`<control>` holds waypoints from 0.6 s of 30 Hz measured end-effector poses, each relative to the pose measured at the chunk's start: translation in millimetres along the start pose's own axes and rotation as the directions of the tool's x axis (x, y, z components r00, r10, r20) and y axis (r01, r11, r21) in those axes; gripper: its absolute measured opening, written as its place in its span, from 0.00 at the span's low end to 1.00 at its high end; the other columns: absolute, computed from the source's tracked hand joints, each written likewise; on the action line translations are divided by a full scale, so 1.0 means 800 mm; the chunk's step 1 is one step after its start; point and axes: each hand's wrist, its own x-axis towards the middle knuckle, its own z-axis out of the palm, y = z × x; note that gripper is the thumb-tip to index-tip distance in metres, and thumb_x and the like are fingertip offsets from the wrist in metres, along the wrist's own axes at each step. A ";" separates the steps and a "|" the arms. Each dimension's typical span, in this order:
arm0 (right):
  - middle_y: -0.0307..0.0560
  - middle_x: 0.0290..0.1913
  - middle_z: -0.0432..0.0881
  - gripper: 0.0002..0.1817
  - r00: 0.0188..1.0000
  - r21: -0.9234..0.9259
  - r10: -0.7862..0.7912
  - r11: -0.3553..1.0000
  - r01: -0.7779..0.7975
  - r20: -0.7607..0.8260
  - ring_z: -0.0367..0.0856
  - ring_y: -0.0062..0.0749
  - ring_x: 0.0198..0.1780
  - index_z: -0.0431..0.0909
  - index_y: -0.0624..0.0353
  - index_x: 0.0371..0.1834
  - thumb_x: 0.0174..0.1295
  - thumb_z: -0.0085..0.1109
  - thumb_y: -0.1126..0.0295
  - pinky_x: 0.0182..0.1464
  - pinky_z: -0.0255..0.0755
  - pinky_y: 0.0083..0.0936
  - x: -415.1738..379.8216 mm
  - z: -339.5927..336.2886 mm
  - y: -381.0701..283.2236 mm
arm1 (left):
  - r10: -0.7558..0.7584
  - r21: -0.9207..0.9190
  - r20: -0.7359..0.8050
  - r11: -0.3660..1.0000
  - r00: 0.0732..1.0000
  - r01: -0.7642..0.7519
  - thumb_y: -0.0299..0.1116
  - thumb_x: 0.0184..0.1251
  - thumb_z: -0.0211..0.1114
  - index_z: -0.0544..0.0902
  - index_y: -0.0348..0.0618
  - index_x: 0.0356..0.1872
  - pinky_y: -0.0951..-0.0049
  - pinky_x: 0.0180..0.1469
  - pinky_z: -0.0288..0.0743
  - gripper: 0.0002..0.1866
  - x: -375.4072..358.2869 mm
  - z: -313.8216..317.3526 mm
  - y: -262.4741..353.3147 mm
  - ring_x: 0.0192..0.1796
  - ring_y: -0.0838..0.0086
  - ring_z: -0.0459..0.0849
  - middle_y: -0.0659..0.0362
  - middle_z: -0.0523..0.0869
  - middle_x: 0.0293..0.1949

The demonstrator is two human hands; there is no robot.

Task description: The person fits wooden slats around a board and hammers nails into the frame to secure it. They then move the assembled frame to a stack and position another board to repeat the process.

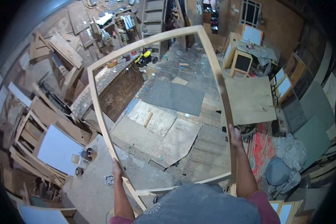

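A large rectangular frame of pale wood (149,42) is held up in front of my body, and the floor shows through its opening. My left hand (117,168) is closed round its left side piece, low down. On the right side piece, a little higher, my right hand (235,135) grips the wood. A crosspiece (212,178) joins the two sides near my chest, and the side pieces run on past it. The fingers of both hands are partly hidden by the wood.
A long workbench (119,87) stands at the left. Flat boards (179,140) lie on the floor ahead. Wood scraps and a white panel (59,149) lean at the left. At the right are a tan-topped table (248,99) and a plastic-wrapped bundle (287,156).
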 end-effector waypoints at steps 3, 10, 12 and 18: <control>0.40 0.22 0.73 0.28 0.997 -0.018 0.038 0.999 -0.037 0.064 0.76 0.24 0.21 0.72 0.62 0.42 0.69 0.48 0.43 0.25 0.76 0.23 0.056 0.017 0.020 | -0.009 -0.026 -0.017 1.000 1.000 0.009 0.70 0.65 0.47 0.78 0.41 0.39 0.69 0.29 0.76 0.36 0.037 0.025 -0.009 0.26 0.69 0.80 0.57 0.80 0.29; 0.42 0.23 0.76 0.28 0.982 -0.014 0.022 1.000 -0.020 0.187 0.76 0.23 0.20 0.73 0.62 0.45 0.68 0.49 0.43 0.25 0.74 0.20 0.200 0.069 0.052 | -0.052 -0.045 -0.120 0.998 0.991 0.047 0.74 0.61 0.47 0.76 0.34 0.53 0.68 0.31 0.77 0.45 0.094 0.117 -0.046 0.28 0.68 0.82 0.52 0.83 0.33; 0.42 0.22 0.76 0.28 0.980 0.000 0.028 1.000 -0.028 0.199 0.76 0.23 0.20 0.73 0.62 0.45 0.68 0.49 0.42 0.24 0.73 0.20 0.259 0.074 0.080 | -0.114 -0.068 -0.112 0.992 0.987 0.107 0.74 0.62 0.46 0.76 0.34 0.54 0.68 0.31 0.78 0.45 0.120 0.157 -0.071 0.28 0.68 0.82 0.51 0.82 0.34; 0.41 0.22 0.75 0.26 0.967 0.046 0.035 0.998 -0.048 0.253 0.74 0.21 0.19 0.73 0.61 0.43 0.66 0.53 0.44 0.22 0.71 0.20 0.419 0.096 0.083 | -0.108 -0.064 -0.205 0.993 0.973 0.097 0.72 0.64 0.43 0.75 0.37 0.55 0.67 0.30 0.78 0.43 0.209 0.272 -0.069 0.28 0.68 0.82 0.51 0.82 0.32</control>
